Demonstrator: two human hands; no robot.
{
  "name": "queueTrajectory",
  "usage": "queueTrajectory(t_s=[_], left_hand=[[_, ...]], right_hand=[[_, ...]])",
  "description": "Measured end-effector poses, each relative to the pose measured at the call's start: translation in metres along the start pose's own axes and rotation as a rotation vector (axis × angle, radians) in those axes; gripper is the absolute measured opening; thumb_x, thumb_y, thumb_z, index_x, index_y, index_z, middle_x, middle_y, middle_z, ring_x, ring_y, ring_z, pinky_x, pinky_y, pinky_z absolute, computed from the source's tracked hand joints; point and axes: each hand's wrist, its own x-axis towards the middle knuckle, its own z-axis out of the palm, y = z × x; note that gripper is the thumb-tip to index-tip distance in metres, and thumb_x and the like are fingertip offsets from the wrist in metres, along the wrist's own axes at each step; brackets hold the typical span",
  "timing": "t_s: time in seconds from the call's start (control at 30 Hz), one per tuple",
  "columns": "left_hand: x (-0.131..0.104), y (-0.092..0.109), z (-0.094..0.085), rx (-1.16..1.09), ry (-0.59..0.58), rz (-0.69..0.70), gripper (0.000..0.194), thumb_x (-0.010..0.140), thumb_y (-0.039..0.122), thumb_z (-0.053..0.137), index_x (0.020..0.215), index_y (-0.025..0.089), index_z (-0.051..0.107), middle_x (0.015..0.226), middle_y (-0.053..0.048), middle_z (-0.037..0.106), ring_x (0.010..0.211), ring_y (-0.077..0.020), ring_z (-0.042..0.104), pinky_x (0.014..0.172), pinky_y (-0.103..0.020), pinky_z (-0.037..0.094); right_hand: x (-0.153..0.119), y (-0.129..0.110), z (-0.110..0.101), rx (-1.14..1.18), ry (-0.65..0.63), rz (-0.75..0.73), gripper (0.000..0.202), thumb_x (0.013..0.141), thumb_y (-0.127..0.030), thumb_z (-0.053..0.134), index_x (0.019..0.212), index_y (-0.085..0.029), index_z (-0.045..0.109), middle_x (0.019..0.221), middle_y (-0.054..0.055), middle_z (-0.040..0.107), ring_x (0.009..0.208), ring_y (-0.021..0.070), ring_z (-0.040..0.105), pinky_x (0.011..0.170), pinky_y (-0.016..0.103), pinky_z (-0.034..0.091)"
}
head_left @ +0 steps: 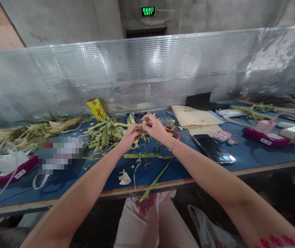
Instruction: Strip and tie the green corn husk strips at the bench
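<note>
My left hand (134,132) and my right hand (151,125) meet over the middle of the table, fingertips pinched together around a small pale plant piece (144,126). The fingers mostly hide it, so its exact kind is unclear. Just left of them spreads a heap of green and yellowish leaves and stalks (105,135). A red curved handle (174,132) shows beside my right wrist. Nearer me lie a long green leaf strip (155,182), a flat stalk (148,156) and a torn pale husk scrap (124,177).
A yellow tube-shaped packet (97,109) stands behind the heap, near a perforated metal screen (147,72). To the right are a dark phone (213,148), brown paper (194,117) and a purple power strip (266,137). Another purple strip (15,169) and long dry leaves (20,133) lie left.
</note>
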Motion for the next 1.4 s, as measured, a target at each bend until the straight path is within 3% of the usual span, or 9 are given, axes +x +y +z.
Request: queueTrajectory(t_s=[0.23, 0.5, 0.67, 0.77, 0.9, 1.1, 1.23, 1.4], left_hand=[[-0.003, 0.007, 0.004, -0.139, 0.07, -0.069, 0.018, 0.067, 0.029, 0.063, 0.076, 0.017, 0.052, 0.058, 0.004, 0.048, 0.046, -0.004, 0.036, 0.045, -0.019, 0.027], [-0.006, 0.021, 0.005, -0.382, 0.112, -0.158, 0.015, 0.065, 0.02, 0.065, 0.068, 0.016, 0.05, 0.056, 0.006, 0.042, 0.048, -0.0031, 0.038, 0.047, -0.016, 0.033], [-0.005, 0.021, 0.002, -0.444, 0.142, -0.186, 0.016, 0.066, 0.021, 0.064, 0.065, 0.015, 0.05, 0.056, 0.005, 0.042, 0.046, -0.0024, 0.036, 0.045, -0.015, 0.032], [-0.005, 0.02, 0.001, -0.437, 0.14, -0.177, 0.014, 0.066, 0.02, 0.065, 0.067, 0.014, 0.052, 0.055, 0.005, 0.041, 0.045, -0.0022, 0.035, 0.045, -0.015, 0.032], [-0.006, 0.02, 0.002, -0.425, 0.131, -0.164, 0.014, 0.067, 0.021, 0.063, 0.065, 0.014, 0.051, 0.056, 0.005, 0.04, 0.047, -0.0025, 0.036, 0.046, -0.015, 0.033], [-0.007, 0.019, 0.006, -0.393, 0.117, -0.091, 0.014, 0.066, 0.02, 0.062, 0.063, 0.015, 0.049, 0.056, 0.005, 0.037, 0.048, -0.0027, 0.032, 0.046, -0.014, 0.03], [-0.006, 0.019, 0.006, -0.351, 0.128, -0.021, 0.012, 0.065, 0.02, 0.06, 0.063, 0.016, 0.048, 0.056, 0.005, 0.035, 0.049, -0.0039, 0.032, 0.047, -0.016, 0.03], [-0.004, 0.012, 0.002, -0.116, 0.152, 0.092, 0.016, 0.062, 0.022, 0.064, 0.066, 0.017, 0.048, 0.058, 0.005, 0.039, 0.051, -0.005, 0.034, 0.048, -0.019, 0.028]], right_hand=[[0.0, -0.003, -0.002, 0.008, -0.051, -0.067, 0.012, 0.075, -0.017, 0.047, 0.081, -0.017, 0.058, 0.083, 0.004, 0.057, 0.063, 0.0096, 0.055, 0.061, 0.026, 0.049], [0.001, -0.004, -0.006, -0.24, 0.008, -0.286, 0.025, 0.078, -0.011, 0.044, 0.088, -0.019, 0.065, 0.084, 0.006, 0.059, 0.078, 0.0138, 0.055, 0.071, 0.03, 0.048], [0.0, 0.006, -0.01, -0.333, -0.127, -0.539, 0.036, 0.078, -0.009, 0.041, 0.106, -0.022, 0.059, 0.098, 0.007, 0.054, 0.093, 0.0155, 0.051, 0.082, 0.034, 0.046], [-0.001, 0.006, -0.012, -0.357, -0.176, -0.604, 0.035, 0.078, -0.015, 0.045, 0.111, -0.022, 0.056, 0.101, 0.008, 0.051, 0.097, 0.0166, 0.049, 0.084, 0.036, 0.046], [-0.003, 0.002, -0.01, -0.388, -0.11, -0.579, 0.025, 0.08, -0.022, 0.047, 0.102, -0.021, 0.06, 0.093, 0.007, 0.055, 0.09, 0.0165, 0.052, 0.079, 0.036, 0.048], [-0.006, -0.006, -0.001, -0.318, 0.125, -0.521, 0.016, 0.079, -0.024, 0.05, 0.074, -0.017, 0.064, 0.076, 0.006, 0.058, 0.074, 0.0137, 0.055, 0.07, 0.029, 0.048], [-0.008, -0.011, 0.005, -0.208, 0.198, -0.346, 0.011, 0.074, -0.022, 0.055, 0.066, -0.016, 0.06, 0.068, 0.003, 0.057, 0.063, 0.0113, 0.052, 0.059, 0.025, 0.045], [-0.009, -0.018, 0.009, 0.033, 0.187, -0.031, 0.011, 0.068, -0.026, 0.058, 0.063, -0.016, 0.057, 0.06, 0.0, 0.053, 0.054, 0.0089, 0.046, 0.051, 0.023, 0.039]])
